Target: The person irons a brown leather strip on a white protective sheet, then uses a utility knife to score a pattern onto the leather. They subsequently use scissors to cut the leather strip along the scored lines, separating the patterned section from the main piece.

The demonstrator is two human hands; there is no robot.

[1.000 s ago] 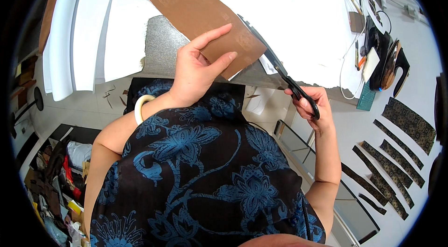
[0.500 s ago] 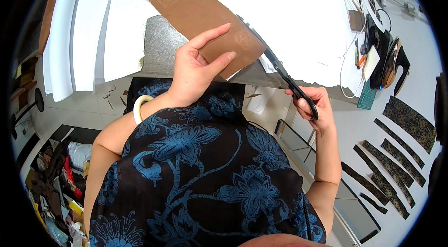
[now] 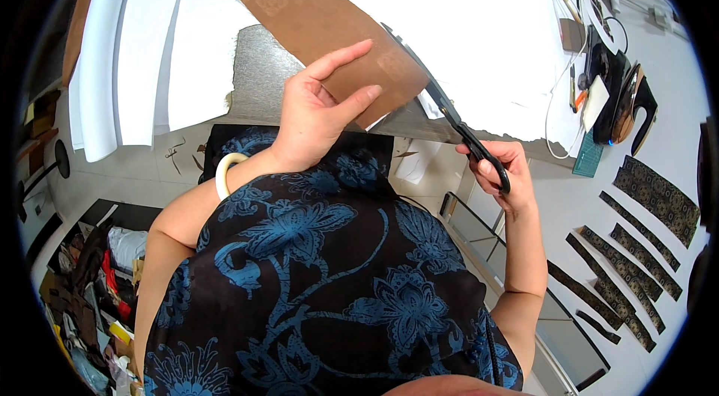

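A long strip of brown patterned fabric (image 3: 314, 10) runs from the far left across the white table toward me. My left hand (image 3: 318, 108) grips its near end, with index finger and thumb lying apart on top and the other fingers curled partly out of sight underneath. In my right hand (image 3: 505, 175) are black-handled scissors (image 3: 457, 123), fingers and thumb through the handles. The blades reach along the fabric's right edge, pointing away to the upper left. The fabric partly covers them, so how far apart they are is hard to see.
Rolled white paper (image 3: 105, 59) hangs over the table's left edge. Cables, tools and a black iron (image 3: 625, 96) lie at the right, near a green mat (image 3: 589, 153). Dark patterned strips (image 3: 633, 265) rest on a pale surface at the right. A full scrap bin (image 3: 93, 284) stands lower left.
My left hand and the fabric's near end have shifted very slightly to the right. The scissors and my right hand have hardly moved.
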